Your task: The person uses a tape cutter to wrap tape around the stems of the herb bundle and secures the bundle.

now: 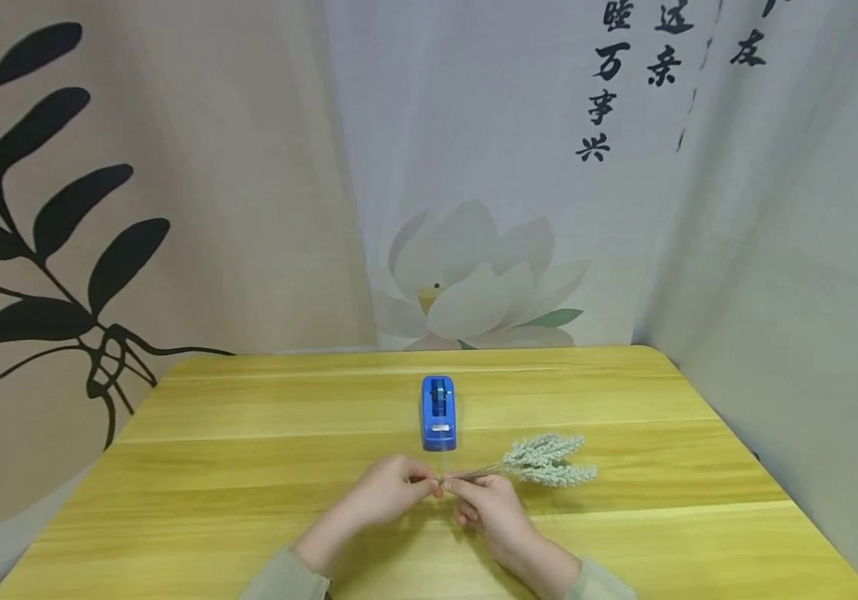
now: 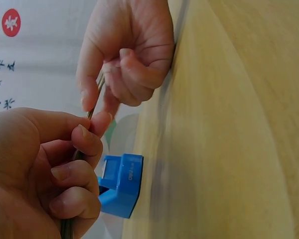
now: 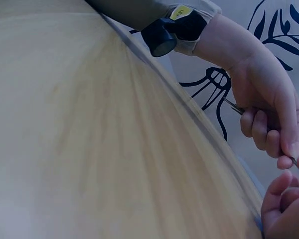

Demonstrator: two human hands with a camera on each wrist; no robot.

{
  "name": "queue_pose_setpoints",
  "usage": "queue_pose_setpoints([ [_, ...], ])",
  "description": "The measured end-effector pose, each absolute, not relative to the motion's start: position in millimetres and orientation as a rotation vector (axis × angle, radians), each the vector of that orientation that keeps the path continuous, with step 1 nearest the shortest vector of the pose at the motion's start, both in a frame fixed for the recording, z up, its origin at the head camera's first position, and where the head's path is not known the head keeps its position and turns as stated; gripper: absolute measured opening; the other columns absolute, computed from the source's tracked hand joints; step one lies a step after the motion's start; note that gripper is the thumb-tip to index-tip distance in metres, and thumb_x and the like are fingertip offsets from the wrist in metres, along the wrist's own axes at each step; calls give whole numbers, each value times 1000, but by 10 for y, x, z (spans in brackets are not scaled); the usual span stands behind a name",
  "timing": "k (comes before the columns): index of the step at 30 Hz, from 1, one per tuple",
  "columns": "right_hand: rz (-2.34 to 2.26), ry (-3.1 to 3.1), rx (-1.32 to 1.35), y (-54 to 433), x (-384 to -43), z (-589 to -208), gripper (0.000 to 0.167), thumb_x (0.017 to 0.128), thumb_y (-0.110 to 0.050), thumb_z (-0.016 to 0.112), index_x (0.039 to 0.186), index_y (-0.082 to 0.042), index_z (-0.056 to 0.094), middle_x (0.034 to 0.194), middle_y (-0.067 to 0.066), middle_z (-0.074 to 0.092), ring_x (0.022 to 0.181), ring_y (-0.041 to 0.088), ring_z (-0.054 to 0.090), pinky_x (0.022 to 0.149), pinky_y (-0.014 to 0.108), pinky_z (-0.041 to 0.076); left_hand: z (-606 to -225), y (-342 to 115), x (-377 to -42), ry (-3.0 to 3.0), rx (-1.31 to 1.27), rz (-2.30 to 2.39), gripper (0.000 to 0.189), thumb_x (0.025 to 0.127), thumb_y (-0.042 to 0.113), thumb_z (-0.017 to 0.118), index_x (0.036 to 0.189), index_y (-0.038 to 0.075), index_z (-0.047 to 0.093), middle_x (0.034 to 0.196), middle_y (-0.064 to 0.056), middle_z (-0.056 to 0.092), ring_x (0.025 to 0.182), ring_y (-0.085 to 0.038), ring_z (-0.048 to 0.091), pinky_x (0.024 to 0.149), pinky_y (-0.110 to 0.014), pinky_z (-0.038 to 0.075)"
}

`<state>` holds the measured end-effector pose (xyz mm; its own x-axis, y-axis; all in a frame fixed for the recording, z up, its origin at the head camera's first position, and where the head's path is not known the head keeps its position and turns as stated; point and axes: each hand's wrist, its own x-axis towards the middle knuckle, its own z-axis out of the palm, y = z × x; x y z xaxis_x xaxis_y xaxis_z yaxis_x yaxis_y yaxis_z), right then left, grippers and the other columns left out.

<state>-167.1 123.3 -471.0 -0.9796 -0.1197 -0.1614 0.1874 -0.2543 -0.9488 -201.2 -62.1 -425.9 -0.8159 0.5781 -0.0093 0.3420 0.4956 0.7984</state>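
Observation:
Both hands hold a bunch of pale green sprigs [image 1: 549, 460] by its thin stems, above the table in front of the tape dispenser. My left hand [image 1: 395, 490] grips the stem ends; in the left wrist view, its curled fingers [image 2: 72, 172] wrap round the dark stems [image 2: 66, 224]. Just to the right, my right hand [image 1: 492, 508] pinches the stems between thumb and forefinger, its other fingers curled in. The two hands' fingertips almost meet. The fluffy heads point right, past the right hand. In the right wrist view, stem ends [image 3: 233, 105] stick out behind the left hand [image 3: 264, 112].
A blue tape dispenser [image 1: 439, 414] stands on the wooden table [image 1: 248, 467], just beyond the hands. Behind the table hangs a printed curtain [image 1: 474, 167] with a lotus, leaves and writing. A black camera [image 3: 162, 37] is strapped to the left wrist.

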Motion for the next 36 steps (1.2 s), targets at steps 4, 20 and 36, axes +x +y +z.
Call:
queue_pose_setpoints([
  [4,-2263,1815,92,1313,-1626,-4692,29,86,-12,69,106,9,68,49,-8,38,44,4,35,53,21,47,-4233,-615,-2015,2475,791,1221,17,92,16,60,90,6,75,65,3,57,47,-5,35,42,-18,29],
  [20,-1629,2136,-611,2013,-2047,-3911,36,95,-21,62,114,10,63,90,8,68,81,23,65,85,49,52,-4279,-612,-2009,2480,810,1213,16,91,12,60,89,8,75,80,-2,68,48,-5,40,43,-19,33],
  [36,-1090,2018,-844,1878,-2499,-4159,27,99,-11,51,104,8,70,94,20,71,81,28,69,73,31,54,-4323,-588,-2038,2496,800,1224,13,89,16,66,90,9,77,89,2,70,44,-4,37,39,-18,28],
])
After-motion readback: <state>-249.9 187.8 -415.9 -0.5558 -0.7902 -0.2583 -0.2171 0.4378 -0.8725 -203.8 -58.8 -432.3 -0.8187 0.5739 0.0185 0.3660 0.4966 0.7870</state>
